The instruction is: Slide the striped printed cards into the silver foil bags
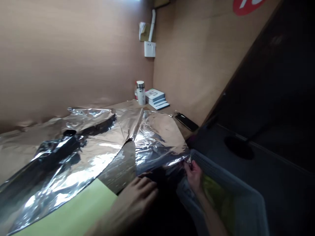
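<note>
My right hand [194, 175] is closed in a pinch on the near right corner of a shiny silver foil sheet [159, 141]. That crinkled piece lies across the right part of the table and reaches its edge. Close to the foil's near left corner is my left hand [137, 196], palm down, with its fingers loosely stretched and nothing visible in them. A larger silver foil sheet [98, 154] covers the table's left side. Pale green paper [83, 209] lies in front of it, partly behind my left forearm. Whether the two foil pieces are joined cannot be made out.
A grey plastic crate [253, 193] with something yellow-green in it stands below my right arm. At the back corner are a white bottle [141, 93], a stack of booklets [156, 98] and a phone [186, 122]. Brown board walls [73, 59] enclose the table.
</note>
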Action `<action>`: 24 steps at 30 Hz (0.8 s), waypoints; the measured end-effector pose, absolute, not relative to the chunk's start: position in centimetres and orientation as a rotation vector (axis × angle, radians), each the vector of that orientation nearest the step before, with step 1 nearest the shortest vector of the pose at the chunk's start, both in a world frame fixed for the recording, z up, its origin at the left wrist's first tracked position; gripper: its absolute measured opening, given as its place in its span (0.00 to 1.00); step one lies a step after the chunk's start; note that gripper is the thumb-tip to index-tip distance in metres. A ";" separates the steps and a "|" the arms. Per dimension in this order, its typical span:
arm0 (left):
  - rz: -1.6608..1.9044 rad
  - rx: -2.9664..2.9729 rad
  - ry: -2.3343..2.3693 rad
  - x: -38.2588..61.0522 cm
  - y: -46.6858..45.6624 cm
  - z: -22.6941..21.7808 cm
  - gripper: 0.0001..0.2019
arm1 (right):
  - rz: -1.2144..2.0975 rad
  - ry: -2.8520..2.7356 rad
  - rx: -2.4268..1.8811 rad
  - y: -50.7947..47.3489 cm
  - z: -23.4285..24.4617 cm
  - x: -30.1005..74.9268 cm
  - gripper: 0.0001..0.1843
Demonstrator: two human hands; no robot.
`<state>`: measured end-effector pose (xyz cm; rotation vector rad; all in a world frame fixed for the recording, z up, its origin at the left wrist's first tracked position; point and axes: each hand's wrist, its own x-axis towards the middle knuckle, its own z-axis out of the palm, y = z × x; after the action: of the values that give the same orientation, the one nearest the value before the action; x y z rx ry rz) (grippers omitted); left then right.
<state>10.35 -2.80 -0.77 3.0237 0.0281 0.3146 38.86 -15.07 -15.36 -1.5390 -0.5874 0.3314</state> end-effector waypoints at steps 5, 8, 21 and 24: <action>0.270 3.196 -0.024 13.2 -7.8 -6.5 0.21 | 0.280 -0.899 -1.872 -16.5 -9.0 40.3 0.26; 0.239 3.216 -0.115 13.4 -7.2 -7.9 0.19 | 0.261 -0.993 -1.991 -16.1 -5.7 41.1 0.31; 0.449 3.005 0.011 12.6 -5.3 -2.1 0.21 | 0.938 -0.952 -1.494 -15.0 0.8 44.5 0.26; 0.472 2.905 0.057 12.2 -4.9 0.0 0.14 | 1.022 -0.720 -1.309 -13.8 -0.2 44.6 0.26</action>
<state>12.21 -4.89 0.04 2.9050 0.0574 0.4721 44.63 -13.81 -0.17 -1.3088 -0.7197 1.0221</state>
